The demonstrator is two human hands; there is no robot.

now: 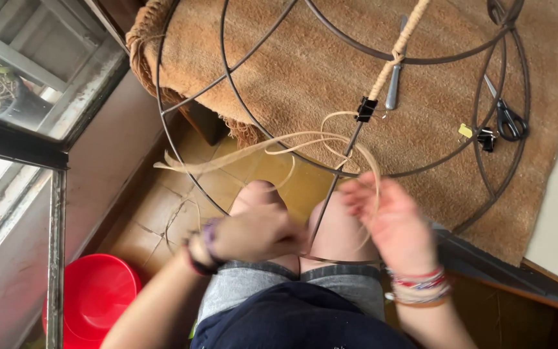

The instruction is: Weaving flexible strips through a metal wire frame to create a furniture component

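Holding a thin, pale cane strip (305,139) that loops up over the knees, from the hands to the round wire frame (240,71). Left hand (253,232) closed tight near the knees, but cannot tell what is pinched inside, too blurry. Right hand (392,223) half open, fingers (356,194) spread, strip running across them. Looks light and bendy, easy to curl, but likely to kink or snap if folded hard, so best held flat between finger and thumb, close to the wire bar. Frame looks stiff and hard, resting on a brown mat (421,97). Black clip (365,108) pinching the wrapped bar. Scissors (505,116) lying on the mat, well apart. Red bucket (95,297) down on the floor, left.
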